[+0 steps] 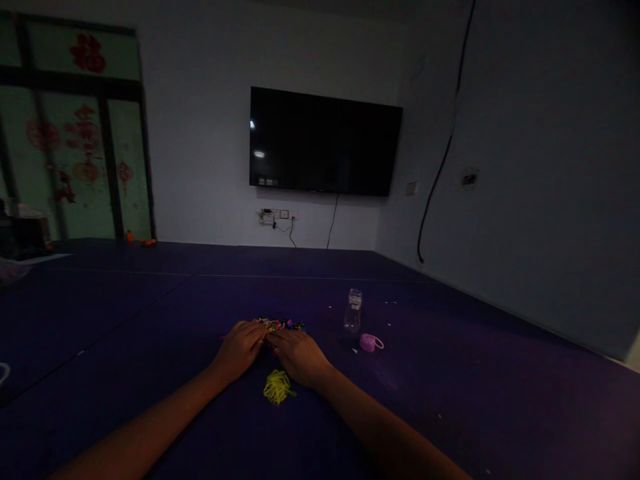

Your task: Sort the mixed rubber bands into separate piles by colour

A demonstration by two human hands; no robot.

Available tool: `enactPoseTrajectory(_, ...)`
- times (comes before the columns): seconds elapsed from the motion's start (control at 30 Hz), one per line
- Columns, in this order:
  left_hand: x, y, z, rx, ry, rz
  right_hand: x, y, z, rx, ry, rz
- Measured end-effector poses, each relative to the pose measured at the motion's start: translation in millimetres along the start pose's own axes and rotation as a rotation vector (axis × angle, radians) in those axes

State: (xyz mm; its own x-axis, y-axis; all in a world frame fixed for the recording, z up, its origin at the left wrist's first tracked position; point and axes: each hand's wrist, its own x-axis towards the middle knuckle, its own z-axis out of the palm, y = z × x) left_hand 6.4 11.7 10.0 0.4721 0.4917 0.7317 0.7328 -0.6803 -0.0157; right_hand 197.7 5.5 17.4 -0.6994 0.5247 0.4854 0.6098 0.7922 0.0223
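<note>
Lying nearest, between the forearms [170,415], is a loose yellow-green pile of bands [277,387], which nothing touches. Just beyond it, the left hand [243,345] and the right hand [299,355] sit close together, fingers lowered onto a multicoloured heap of small bands [286,325]; whether either pinches any, I cannot tell. A hand drawn back carelessly could drag coloured bands into the yellow-green pile, and a sideways sweep could scatter the heap over the dark purple surface [175,320]. To the right lies a pink cap with a loop [368,343], and just farther, a clear bottle [353,315], which a rightward swing of the right hand could knock. On the far wall [200,133] hangs a black television [325,143].
</note>
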Motion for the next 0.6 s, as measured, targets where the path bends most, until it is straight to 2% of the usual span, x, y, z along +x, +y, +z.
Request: enactPoseTrajectory(0.6, -1.1, -4.0, -0.1, 0.073, -0.022, -0.059, 0.2, 2.0, 2.5, -0.005, -0.024, -0.038)
